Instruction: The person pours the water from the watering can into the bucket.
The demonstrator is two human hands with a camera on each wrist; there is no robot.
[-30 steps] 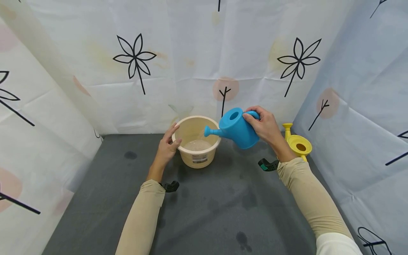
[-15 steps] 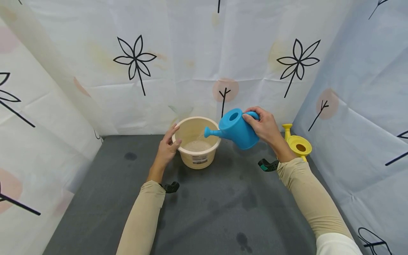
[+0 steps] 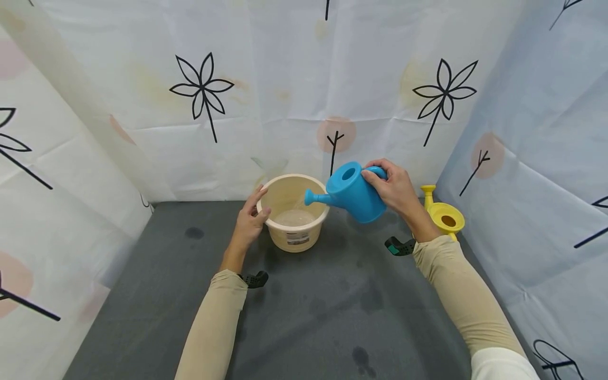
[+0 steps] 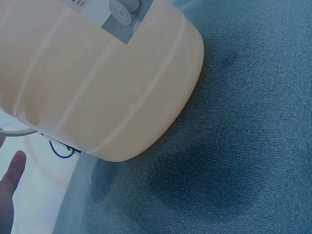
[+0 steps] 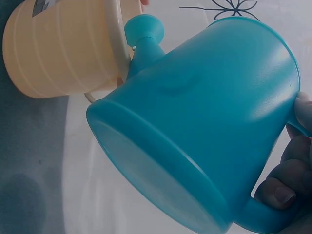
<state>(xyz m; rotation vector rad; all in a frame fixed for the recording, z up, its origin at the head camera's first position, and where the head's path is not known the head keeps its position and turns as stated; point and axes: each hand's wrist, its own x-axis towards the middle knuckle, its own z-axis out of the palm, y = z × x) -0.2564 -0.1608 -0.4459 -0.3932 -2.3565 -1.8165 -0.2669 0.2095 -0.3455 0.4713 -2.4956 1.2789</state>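
My right hand (image 3: 395,186) grips the handle of a blue toy watering can (image 3: 357,196), its fingers curled round the handle in the right wrist view. The can tilts left, its spout over a cream plastic basin (image 3: 297,238). A thin stream of water (image 3: 298,203) falls from the spout into the basin, where shallow water (image 3: 294,217) lies. At the basin's left rim, my left hand (image 3: 248,221) rests with fingers spread and thumb at the edge. The left wrist view shows a fairly straight finger (image 4: 15,170) beside the basin wall; most of that hand is outside it.
A yellow watering can (image 3: 446,216) stands at the right, behind my right forearm. The dark grey tabletop (image 3: 304,316) has several damp spots. Patterned white cloth (image 3: 285,79) hangs behind the basin and on both sides.
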